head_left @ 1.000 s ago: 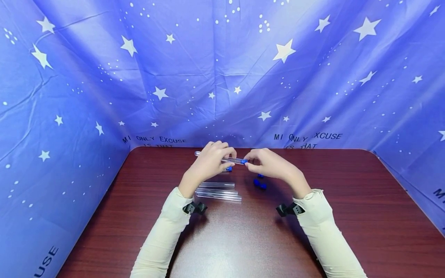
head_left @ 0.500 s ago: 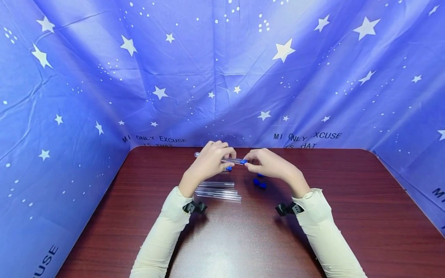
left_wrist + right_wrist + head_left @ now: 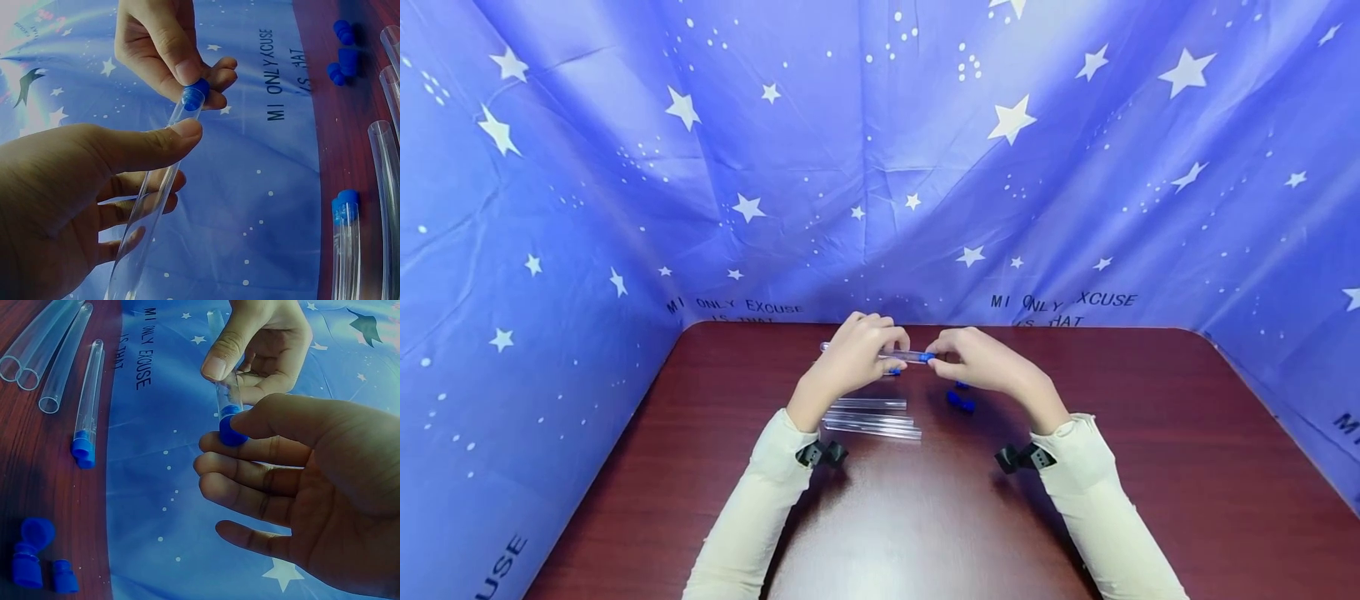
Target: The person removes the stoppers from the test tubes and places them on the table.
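Note:
My left hand (image 3: 852, 357) grips a clear test tube (image 3: 132, 269) between thumb and fingers, above the far part of the table. At the tube's mouth, my right hand (image 3: 988, 364) pinches a blue ribbed stopper (image 3: 195, 94) with thumb and fingertips. In the left wrist view, the stopper's narrow ribbed end sits inside the glass and its wider head stays outside. The right wrist view shows that head (image 3: 232, 432) pressed between thumb and index finger, the other fingers stretched out. The tube lies nearly level, its rounded end pointing left.
Several open test tubes (image 3: 872, 429) lie on the dark red table (image 3: 880, 517) nearer the body. Tubes with blue stoppers (image 3: 87, 415) rest beyond them, partly behind the left hand. Several loose blue stoppers (image 3: 960, 402) lie below the right hand. A blue star-printed cloth (image 3: 865, 167) hangs behind.
The head view has tilted slightly, so everything appears a little lower. Both hands keep their hold on the tube and stopper with hardly any visible movement.

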A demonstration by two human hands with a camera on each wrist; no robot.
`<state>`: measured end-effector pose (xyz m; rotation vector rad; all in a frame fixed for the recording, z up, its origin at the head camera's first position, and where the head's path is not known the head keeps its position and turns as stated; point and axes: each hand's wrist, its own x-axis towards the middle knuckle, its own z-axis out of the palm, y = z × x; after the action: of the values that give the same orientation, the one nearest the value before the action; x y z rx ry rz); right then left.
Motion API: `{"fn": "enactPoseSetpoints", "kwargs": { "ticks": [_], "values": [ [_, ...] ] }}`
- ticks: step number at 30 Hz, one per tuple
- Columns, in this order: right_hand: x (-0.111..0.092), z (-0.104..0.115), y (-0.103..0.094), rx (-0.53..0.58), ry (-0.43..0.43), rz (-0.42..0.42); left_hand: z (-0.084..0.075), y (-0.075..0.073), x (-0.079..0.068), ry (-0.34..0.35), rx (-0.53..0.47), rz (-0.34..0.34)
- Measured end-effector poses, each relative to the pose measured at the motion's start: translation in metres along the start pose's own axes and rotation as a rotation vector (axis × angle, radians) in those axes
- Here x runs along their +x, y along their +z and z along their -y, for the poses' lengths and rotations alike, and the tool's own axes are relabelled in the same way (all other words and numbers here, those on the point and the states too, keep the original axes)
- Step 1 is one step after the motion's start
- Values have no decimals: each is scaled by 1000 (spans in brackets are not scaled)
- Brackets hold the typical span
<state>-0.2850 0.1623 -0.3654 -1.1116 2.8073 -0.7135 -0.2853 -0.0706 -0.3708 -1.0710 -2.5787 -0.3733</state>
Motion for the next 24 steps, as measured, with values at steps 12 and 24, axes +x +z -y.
{"fn": "enactPoseSetpoints", "kwargs": {
  "ticks": [12,24],
  "values": [
    [3,-2,3,-42,-29,3,1,1,0,-3,9,1],
    [3,-1,3,-59,-19,6,0,1,0,2,30,5]
  ]
}}
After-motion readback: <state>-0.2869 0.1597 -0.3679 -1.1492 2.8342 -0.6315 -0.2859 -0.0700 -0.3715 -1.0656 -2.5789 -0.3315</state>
